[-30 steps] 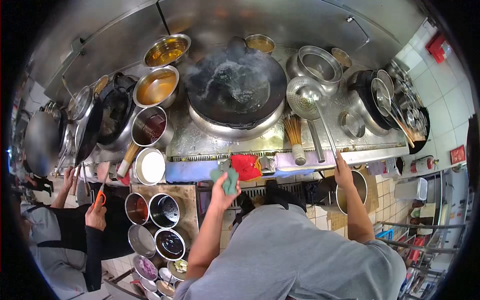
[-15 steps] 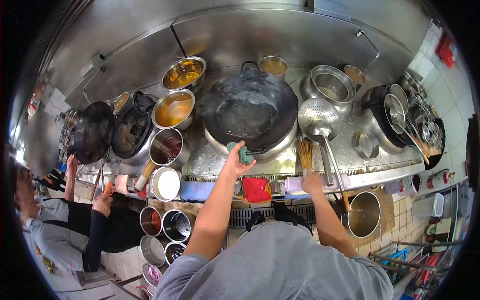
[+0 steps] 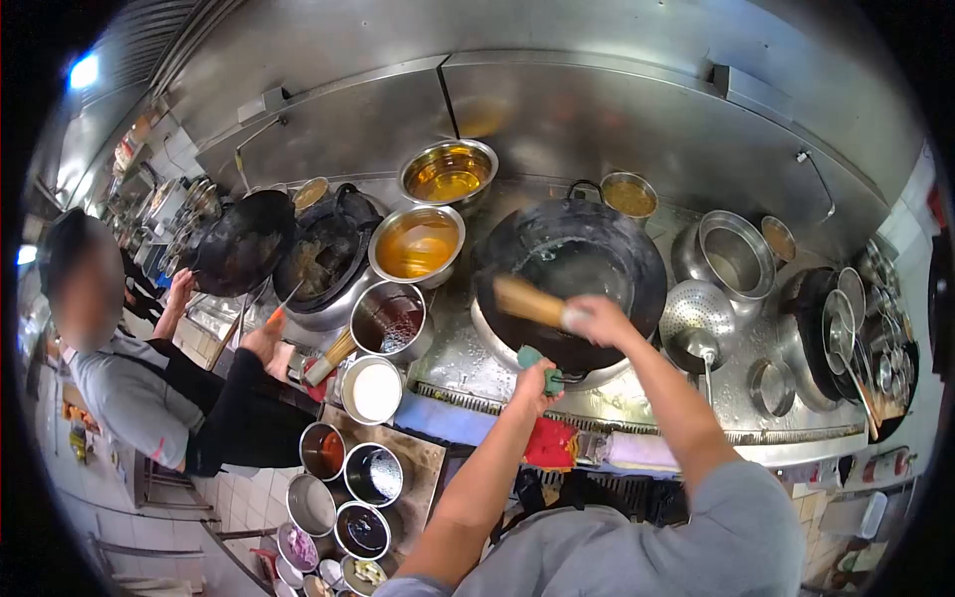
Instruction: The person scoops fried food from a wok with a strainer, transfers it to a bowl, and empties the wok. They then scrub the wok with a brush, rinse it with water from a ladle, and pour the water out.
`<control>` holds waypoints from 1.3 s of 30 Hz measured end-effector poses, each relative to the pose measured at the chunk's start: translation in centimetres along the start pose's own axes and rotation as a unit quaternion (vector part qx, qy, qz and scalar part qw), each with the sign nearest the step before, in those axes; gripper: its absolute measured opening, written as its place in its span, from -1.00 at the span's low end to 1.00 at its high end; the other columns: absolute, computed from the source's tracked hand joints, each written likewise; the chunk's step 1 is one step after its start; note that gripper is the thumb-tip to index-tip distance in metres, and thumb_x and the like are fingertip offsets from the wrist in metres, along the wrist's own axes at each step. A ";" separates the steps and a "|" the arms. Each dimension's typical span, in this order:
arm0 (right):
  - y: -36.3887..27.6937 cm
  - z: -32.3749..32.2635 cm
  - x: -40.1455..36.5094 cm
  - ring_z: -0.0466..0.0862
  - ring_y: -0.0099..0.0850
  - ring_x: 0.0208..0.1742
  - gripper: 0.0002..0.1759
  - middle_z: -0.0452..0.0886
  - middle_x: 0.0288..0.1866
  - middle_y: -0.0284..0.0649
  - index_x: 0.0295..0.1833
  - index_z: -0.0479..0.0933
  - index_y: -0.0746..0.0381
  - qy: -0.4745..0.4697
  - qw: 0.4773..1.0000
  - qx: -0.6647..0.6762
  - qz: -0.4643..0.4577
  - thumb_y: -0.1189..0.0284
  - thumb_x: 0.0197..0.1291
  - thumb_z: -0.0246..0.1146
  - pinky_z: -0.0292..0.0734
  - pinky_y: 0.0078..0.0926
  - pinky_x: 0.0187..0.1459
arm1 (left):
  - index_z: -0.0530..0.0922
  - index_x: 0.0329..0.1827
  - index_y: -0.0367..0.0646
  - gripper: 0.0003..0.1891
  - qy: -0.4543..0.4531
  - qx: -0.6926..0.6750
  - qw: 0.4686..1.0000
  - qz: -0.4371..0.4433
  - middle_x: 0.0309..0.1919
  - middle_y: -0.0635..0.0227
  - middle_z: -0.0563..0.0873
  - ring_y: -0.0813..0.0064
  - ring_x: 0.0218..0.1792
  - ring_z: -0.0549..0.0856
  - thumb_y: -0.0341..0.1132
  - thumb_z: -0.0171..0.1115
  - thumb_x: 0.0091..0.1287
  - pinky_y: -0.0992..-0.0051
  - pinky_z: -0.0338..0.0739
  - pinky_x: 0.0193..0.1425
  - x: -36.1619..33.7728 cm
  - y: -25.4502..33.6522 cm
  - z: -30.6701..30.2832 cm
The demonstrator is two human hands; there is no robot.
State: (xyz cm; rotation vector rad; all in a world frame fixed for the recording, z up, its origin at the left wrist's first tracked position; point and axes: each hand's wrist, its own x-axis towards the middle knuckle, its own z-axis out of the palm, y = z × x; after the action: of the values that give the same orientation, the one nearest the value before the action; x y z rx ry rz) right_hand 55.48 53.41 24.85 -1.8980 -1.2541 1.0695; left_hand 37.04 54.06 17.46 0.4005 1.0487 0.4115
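A large black wok [image 3: 617,234] with some water in it sits on the round steel burner ring. My left hand [image 3: 537,386] is closed around a folded green cloth [image 3: 530,356] at the wok's near rim, by its handle. Above the wok's near left part, my right hand [image 3: 597,322] grips a bamboo wok brush [image 3: 532,301] by its bound end, bristles pointing left and blurred by motion. To the right of the wok rests a perforated steel skimmer [image 3: 696,310].
Bowls of oil [image 3: 450,179] and amber liquid [image 3: 418,245], plus a pot of dark red liquid [image 3: 390,316], stand left of the wok. A steel pot [image 3: 734,254] is at right. A co-worker [image 3: 149,388] holds another wok [image 3: 244,244] at left.
My right hand has lifted the brush from beside the skimmer and brought it over the wok. The fingers of my left hand have closed round the cloth. The view has shifted left.
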 end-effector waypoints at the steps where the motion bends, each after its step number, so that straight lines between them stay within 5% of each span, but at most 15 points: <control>1: -1.0 0.7 4.0 0.64 -0.12 -0.21 -0.59 0.64 -0.26 -0.04 -0.03 0.53 0.15 0.075 0.997 0.015 0.022 0.29 -0.06 0.32 0.51 -0.29 -0.17 | 0.37 -0.24 -0.12 -0.79 0.002 -0.003 1.000 0.002 -0.38 0.25 0.52 0.33 -0.39 0.52 -0.30 0.15 0.10 0.35 0.48 -0.50 -0.5 0.2 0.4; 3: -2.2 2.3 7.7 0.62 -0.07 -0.18 -0.62 0.63 -0.24 -0.01 -0.06 0.55 0.14 0.321 0.945 -0.042 -0.046 0.28 -0.05 0.30 0.50 -0.25 -0.15 | 0.38 -0.22 -0.12 -0.76 0.041 0.013 0.999 0.017 -0.36 0.29 0.50 0.36 -0.35 0.51 -0.28 0.16 0.09 0.36 0.47 -0.47 -1.1 0.0 0.7; 5: -1.4 5.4 8.2 0.60 -0.05 -0.14 -0.63 0.62 -0.21 -0.01 -0.08 0.55 0.14 0.332 0.940 -0.026 -0.070 0.27 -0.04 0.29 0.50 -0.23 -0.13 | 0.39 -0.20 -0.10 -0.75 0.066 0.017 0.997 0.018 -0.35 0.31 0.49 0.38 -0.32 0.50 -0.27 0.17 0.08 0.33 0.48 -0.42 -1.0 -0.2 0.5; 8: 0.2 6.9 0.9 0.61 -0.18 -0.07 -0.57 0.61 -0.13 -0.02 -0.01 0.54 0.18 0.180 0.975 -0.037 -0.128 0.32 -0.08 0.30 0.46 -0.38 -0.03 | 0.40 -0.19 -0.13 -0.71 0.037 -0.004 0.999 0.034 -0.39 0.28 0.50 0.34 -0.37 0.52 -0.25 0.20 0.07 0.31 0.49 -0.45 -1.3 0.2 0.8; 11: 1.6 -0.5 -5.6 0.64 -0.24 -0.14 -0.53 0.64 -0.16 -0.11 0.00 0.56 0.08 0.013 0.981 -0.164 -0.105 0.23 -0.12 0.35 0.48 -0.37 -0.03 | 0.42 -0.20 -0.14 -0.72 0.035 -0.005 0.998 0.057 -0.39 0.29 0.51 0.36 -0.41 0.52 -0.25 0.20 0.07 0.33 0.48 -0.48 -1.4 -0.1 0.7; 13: -0.8 -7.3 -6.3 0.64 -0.20 -0.16 -0.61 0.65 -0.21 -0.13 -0.10 0.61 0.04 -0.021 0.945 -0.320 -0.066 0.23 -0.13 0.32 0.50 -0.29 -0.05 | 0.41 -0.21 -0.15 -0.72 0.043 -0.006 0.998 0.054 -0.39 0.30 0.51 0.37 -0.46 0.52 -0.24 0.20 0.07 0.34 0.47 -0.52 -1.3 0.4 0.9; 15: -2.7 -10.3 -3.1 0.63 -0.14 -0.15 -0.69 0.63 -0.22 -0.07 -0.26 0.63 0.14 0.002 0.852 -0.522 -0.050 0.20 -0.10 0.26 0.53 -0.23 -0.14 | 0.41 -0.22 -0.14 -0.73 0.043 -0.009 0.998 0.035 -0.40 0.31 0.51 0.38 -0.48 0.52 -0.24 0.19 0.08 0.36 0.47 -0.55 -0.8 -0.1 0.5; 19: -1.1 -5.6 6.0 0.63 -0.07 -0.23 -0.75 0.61 -0.26 0.03 -0.32 0.61 0.24 0.202 0.896 -0.395 -0.016 0.30 -0.03 0.17 0.52 -0.14 -0.16 | 0.41 -0.24 -0.12 -0.75 0.034 0.007 0.999 0.031 -0.43 0.33 0.50 0.40 -0.50 0.51 -0.21 0.18 0.12 0.37 0.46 -0.56 -0.6 0.1 0.2; 24: -0.2 0.2 -2.1 0.60 -0.08 -0.15 -0.74 0.58 -0.19 -0.03 -0.17 0.56 0.14 0.148 0.906 -0.391 -0.069 0.34 -0.01 0.14 0.51 -0.18 -0.12 | 0.36 -0.19 -0.09 -0.74 0.006 0.000 0.999 0.038 -0.41 0.30 0.49 0.36 -0.45 0.51 -0.24 0.18 0.13 0.34 0.47 -0.51 0.3 0.0 -0.2; 29: 2.4 -7.9 -1.4 0.61 -0.09 -0.16 -0.77 0.59 -0.21 -0.07 -0.19 0.54 0.17 0.094 0.850 -0.513 -0.076 0.39 0.00 0.12 0.52 -0.18 -0.17 | 0.39 -0.14 -0.13 -0.71 0.015 -0.011 1.000 0.026 -0.34 0.27 0.49 0.34 -0.38 0.53 -0.23 0.18 0.14 0.31 0.51 -0.42 0.1 0.0 -0.2; 33: -1.1 -4.1 5.7 0.63 -0.06 -0.25 -0.77 0.61 -0.28 -0.05 -0.23 0.57 0.17 0.247 0.888 -0.388 -0.006 0.34 -0.04 0.18 0.53 -0.17 -0.19 | 0.37 -0.14 -0.11 -0.73 -0.030 0.010 0.999 0.012 -0.34 0.30 0.49 0.37 -0.36 0.52 -0.25 0.17 0.15 0.31 0.51 -0.39 0.0 0.3 -0.8; 39: -0.7 5.9 0.2 0.61 -0.09 -0.15 -0.57 0.62 -0.19 -0.07 0.01 0.54 0.08 0.182 0.960 -0.188 -0.098 0.28 -0.07 0.28 0.50 -0.25 -0.07 | 0.37 -0.17 -0.11 -0.75 -0.016 0.005 1.000 0.021 -0.41 0.33 0.47 0.42 -0.47 0.49 -0.24 0.17 0.17 0.37 0.49 -0.48 -1.2 0.8 -0.6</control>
State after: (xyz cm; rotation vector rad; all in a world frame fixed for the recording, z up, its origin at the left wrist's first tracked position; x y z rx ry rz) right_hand 50.09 54.20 22.55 -2.0694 -1.4585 0.3702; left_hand 35.93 54.26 18.50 0.4380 1.0128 0.4358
